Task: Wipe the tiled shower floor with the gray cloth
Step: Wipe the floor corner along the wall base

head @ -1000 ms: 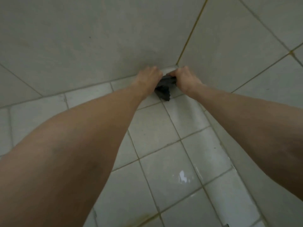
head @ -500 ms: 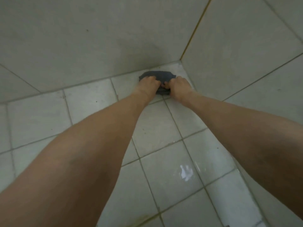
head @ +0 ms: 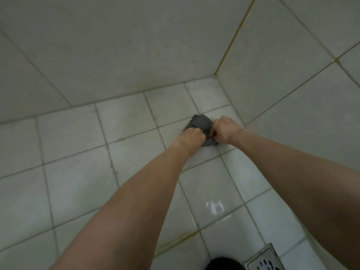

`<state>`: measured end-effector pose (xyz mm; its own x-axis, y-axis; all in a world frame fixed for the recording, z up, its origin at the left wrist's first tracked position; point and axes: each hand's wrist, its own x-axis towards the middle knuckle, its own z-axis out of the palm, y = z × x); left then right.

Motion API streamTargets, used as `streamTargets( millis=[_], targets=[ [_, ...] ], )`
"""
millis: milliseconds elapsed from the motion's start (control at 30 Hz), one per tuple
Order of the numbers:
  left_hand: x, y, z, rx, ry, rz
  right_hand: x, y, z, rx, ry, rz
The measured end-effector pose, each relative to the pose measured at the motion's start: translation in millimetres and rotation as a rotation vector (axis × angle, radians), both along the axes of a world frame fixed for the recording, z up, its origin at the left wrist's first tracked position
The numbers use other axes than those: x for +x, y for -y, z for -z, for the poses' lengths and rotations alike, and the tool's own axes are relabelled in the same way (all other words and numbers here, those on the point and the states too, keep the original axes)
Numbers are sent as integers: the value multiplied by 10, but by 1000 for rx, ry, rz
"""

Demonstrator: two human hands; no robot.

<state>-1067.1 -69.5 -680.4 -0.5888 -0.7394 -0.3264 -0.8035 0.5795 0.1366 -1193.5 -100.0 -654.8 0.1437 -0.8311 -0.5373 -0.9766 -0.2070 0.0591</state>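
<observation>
The gray cloth lies bunched on the tiled shower floor, a little in front of the corner where two walls meet. My left hand grips its near left side with curled fingers. My right hand grips its right side, knuckles up. Both hands press the cloth down onto the pale tiles, and part of the cloth is hidden under them.
Tiled walls rise at the back and on the right, meeting at a yellowed grout line. A metal floor drain sits at the bottom right beside a dark object. A wet shine marks a tile.
Both hands have dragged the cloth back from the wall corner toward me across the floor tiles. The view has tipped down, bringing the drain into sight.
</observation>
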Motion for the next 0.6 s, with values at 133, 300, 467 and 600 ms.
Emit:
streamTargets(
  millis=[133, 300, 467, 600],
  targets=[
    [91, -227, -24, -16, -36, 160, 12, -214, 47, 109, 24, -21],
    [215, -410, -3, 81, -24, 338, 56, -305, 32, 372, 65, -21],
    [372, -384, 27, 26, -22, 315, 246, -225, 97, 291, 74, -98],
    [653, -91, -138, 122, -88, -3, 415, 67, 33, 214, 127, -83]
  ],
)
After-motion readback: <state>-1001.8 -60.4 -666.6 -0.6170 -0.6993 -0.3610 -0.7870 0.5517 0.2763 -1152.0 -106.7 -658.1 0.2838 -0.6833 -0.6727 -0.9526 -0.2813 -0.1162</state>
